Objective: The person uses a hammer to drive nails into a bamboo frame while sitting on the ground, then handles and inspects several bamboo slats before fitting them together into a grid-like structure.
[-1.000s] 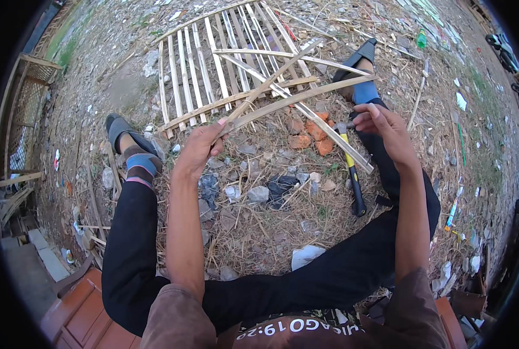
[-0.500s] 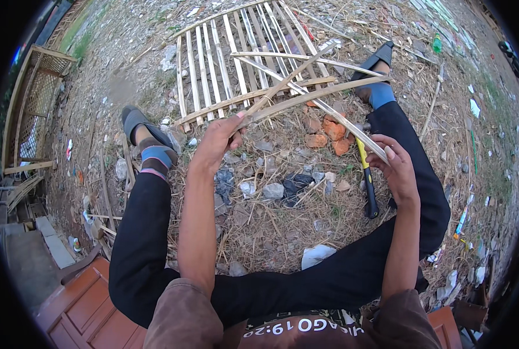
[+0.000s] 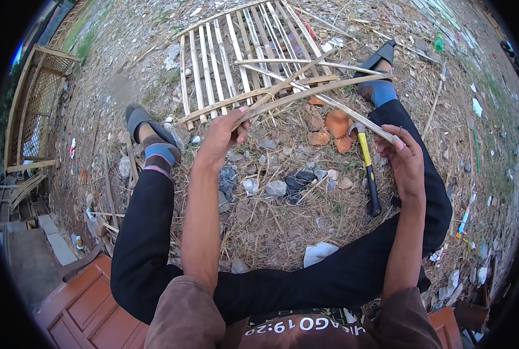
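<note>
My left hand (image 3: 226, 135) is closed round the near ends of two thin wooden strips, a bowed strip (image 3: 312, 92) and a straighter one (image 3: 291, 80) crossing it. Between the thumb and fingers of my right hand (image 3: 404, 160) is the near end of another wooden strip (image 3: 352, 112). That strip slants up to the left, passing the left hand's strips where they overlap. A further pale strip (image 3: 317, 61) lies beyond the crossing. Below the right hand's strip, a hammer (image 3: 365, 152) with a yellow and black handle rests on the ground.
Ahead lies a slatted wooden frame (image 3: 210, 109), between my outstretched feet. Broken orange brick pieces (image 3: 337, 124), grey stones (image 3: 276, 188) and dry straw cover the near ground. A lattice panel (image 3: 38, 107) stands at far left. Reddish-brown wooden panelling (image 3: 91, 302) is beneath me.
My right hand has risen slightly and shifted right, lifting its strip's near end. The left hand keeps its hold, nearly in place. The whole view has shifted a little.
</note>
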A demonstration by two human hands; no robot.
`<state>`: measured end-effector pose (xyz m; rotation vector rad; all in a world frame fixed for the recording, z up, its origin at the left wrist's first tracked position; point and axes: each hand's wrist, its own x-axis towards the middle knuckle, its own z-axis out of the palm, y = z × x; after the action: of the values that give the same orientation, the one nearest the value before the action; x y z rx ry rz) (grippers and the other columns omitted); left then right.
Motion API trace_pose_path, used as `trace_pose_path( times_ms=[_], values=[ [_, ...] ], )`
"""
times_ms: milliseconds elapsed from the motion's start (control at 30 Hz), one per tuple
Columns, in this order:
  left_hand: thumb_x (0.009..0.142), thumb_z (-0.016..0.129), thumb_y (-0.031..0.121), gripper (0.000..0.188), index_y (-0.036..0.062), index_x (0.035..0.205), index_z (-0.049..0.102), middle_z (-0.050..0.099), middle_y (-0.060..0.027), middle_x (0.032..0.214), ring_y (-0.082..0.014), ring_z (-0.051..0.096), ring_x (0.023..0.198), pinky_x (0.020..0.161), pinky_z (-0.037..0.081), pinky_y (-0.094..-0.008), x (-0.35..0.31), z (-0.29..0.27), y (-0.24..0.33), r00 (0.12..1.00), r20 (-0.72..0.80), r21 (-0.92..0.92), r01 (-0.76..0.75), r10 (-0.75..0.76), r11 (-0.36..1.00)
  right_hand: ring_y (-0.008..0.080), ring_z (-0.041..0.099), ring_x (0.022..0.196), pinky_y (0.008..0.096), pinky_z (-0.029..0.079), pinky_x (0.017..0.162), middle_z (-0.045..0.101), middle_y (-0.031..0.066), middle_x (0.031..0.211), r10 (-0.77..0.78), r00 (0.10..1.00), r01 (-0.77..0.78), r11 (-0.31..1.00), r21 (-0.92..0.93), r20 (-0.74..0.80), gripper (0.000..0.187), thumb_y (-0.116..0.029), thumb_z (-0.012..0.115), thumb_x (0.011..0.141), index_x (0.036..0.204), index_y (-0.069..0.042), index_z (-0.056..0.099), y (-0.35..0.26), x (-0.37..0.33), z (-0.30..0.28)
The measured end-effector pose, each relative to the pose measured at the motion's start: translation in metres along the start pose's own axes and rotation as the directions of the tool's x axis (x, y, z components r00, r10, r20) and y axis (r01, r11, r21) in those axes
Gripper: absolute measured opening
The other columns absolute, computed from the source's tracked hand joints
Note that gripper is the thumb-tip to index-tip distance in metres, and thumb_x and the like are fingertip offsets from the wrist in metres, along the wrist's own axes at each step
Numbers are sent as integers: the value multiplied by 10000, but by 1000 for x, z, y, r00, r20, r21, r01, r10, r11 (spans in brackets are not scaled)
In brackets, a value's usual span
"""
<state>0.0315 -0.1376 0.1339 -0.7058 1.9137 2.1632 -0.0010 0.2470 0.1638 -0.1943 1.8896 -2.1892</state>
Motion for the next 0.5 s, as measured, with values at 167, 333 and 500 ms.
trace_pose_path(
  times_ms=[167,333,500],
  values=[
    [986,568,298,257,61,889,592,598,-34,774,-105,477,562,579,399,-254,-4,1,7,1000,-12,-31,-3,3,1000,109,626,873,274,484,830,693,89,1023,-10,999,11,1000,20,-48,345,-239,608,989,1194,37,635,-4,4,6],
    [973,512,422,410,83,774,628,531,11,567,-102,502,543,602,374,-267,-2,1,6,999,-18,71,-37,39,997,111,628,868,274,486,829,694,89,1002,-36,996,40,998,40,-77,323,-228,604,994,1173,39,640,-6,6,8],
    [968,507,422,413,86,763,632,537,8,566,-98,506,541,599,378,-266,-6,3,11,999,-18,75,-45,46,996,116,628,868,274,489,836,692,84,998,-44,994,50,997,63,-102,319,-230,617,992,1161,38,642,-7,7,9]
  ],
)
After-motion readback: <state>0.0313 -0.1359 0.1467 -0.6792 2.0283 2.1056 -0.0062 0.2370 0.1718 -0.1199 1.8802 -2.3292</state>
